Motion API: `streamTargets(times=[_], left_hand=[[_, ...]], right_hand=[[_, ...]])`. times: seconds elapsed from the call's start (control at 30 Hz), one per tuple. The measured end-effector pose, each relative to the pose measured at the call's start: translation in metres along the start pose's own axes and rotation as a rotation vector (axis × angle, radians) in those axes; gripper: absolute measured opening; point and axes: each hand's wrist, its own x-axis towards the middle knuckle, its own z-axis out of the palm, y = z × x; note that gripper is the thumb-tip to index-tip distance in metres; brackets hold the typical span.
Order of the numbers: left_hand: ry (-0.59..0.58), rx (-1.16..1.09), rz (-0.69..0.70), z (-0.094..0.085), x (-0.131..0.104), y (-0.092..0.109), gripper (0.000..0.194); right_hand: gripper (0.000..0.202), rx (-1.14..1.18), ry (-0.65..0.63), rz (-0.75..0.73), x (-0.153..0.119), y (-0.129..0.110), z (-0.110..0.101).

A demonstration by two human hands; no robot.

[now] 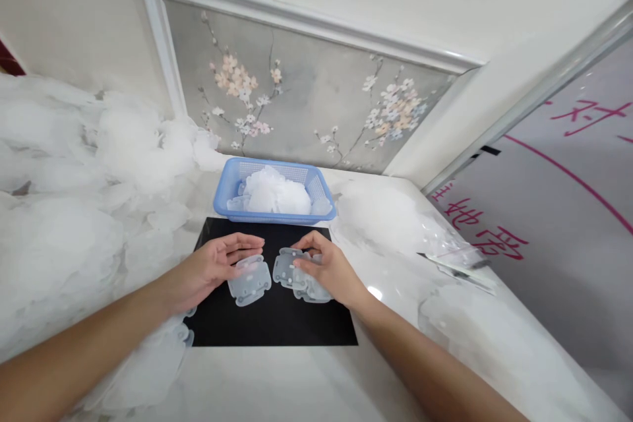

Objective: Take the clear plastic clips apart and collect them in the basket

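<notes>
My left hand (pixel 222 262) is over the left part of a black mat (pixel 277 326), its thumb on a translucent plastic piece (pixel 251 282) with rounded lobes, its other fingers stretched behind it. To the right, my right hand (pixel 324 266) pinches several similar translucent pieces (pixel 291 270) that overlap each other. A narrow gap separates the pieces of the two hands. Behind the mat stands a blue basket (pixel 277 218) holding a heap of whitish translucent pieces (pixel 277 192).
Large heaps of translucent pieces (pixel 59 231) cover the table's left side. Another pile (pixel 380 214) lies right of the basket, near a thin dark-tipped tool (pixel 455 270). A framed floral panel (pixel 306 92) is on the wall behind; a board with pink writing (pixel 554 211) stands right.
</notes>
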Motion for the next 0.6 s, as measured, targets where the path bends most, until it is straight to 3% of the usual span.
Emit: streamTargets(times=[0.17, 0.37, 0.6], left_hand=[[0.015, 0.106, -0.043, 0.006, -0.002, 0.001, 0.045], [0.002, -0.009, -0.067, 0.003, -0.003, 0.003, 0.056], [0.014, 0.018, 0.002, 0.008, -0.004, 0.000, 0.057]], right_hand=[[0.022, 0.063, -0.030, -0.033, 0.001, -0.002, -0.001], [0.021, 0.179, -0.035, -0.006, -0.001, -0.003, 0.002], [0.027, 0.285, -0.195, 0.009, -0.003, -0.013, 0.026]])
